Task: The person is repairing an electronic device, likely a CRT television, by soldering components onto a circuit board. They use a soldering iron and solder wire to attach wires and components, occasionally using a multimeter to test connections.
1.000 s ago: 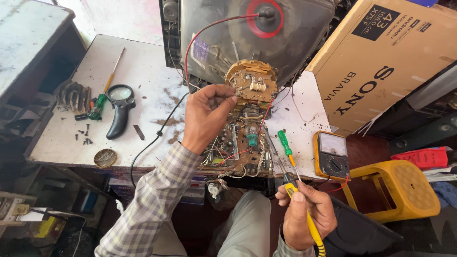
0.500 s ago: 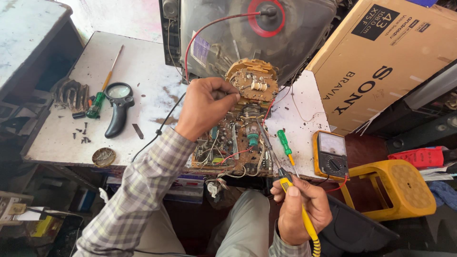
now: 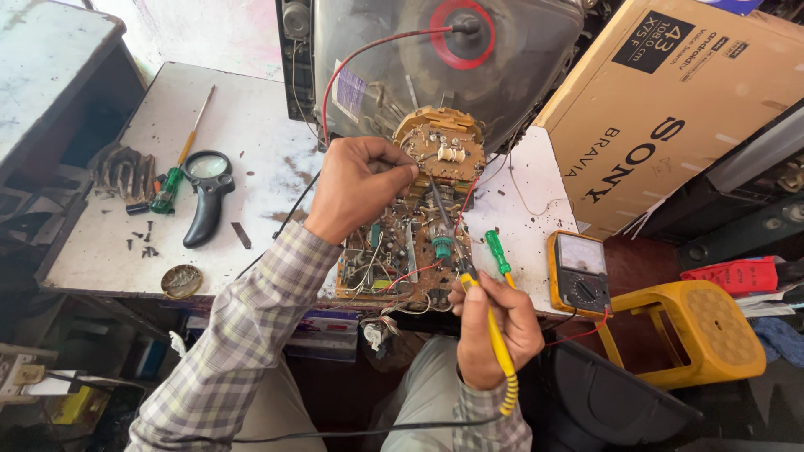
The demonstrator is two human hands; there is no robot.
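Note:
My left hand is closed with its fingertips pinching something small at the left edge of a round brown circuit board on the neck of a grey picture tube. Below it lies a larger brown circuit board crowded with parts and wires. My right hand grips a yellow-handled soldering iron, its metal tip reaching up over the larger board toward the round one. A green-handled screwdriver lies beside that hand.
A yellow analogue multimeter sits at the table's right edge with a red lead. On the left of the white table lie a black magnifier, a green screwdriver, screws and a round tin. A large cardboard box and yellow stool stand to the right.
My right hand has risen with the soldering iron, bringing its tip over the boards. My left hand has shifted up to the round board's edge.

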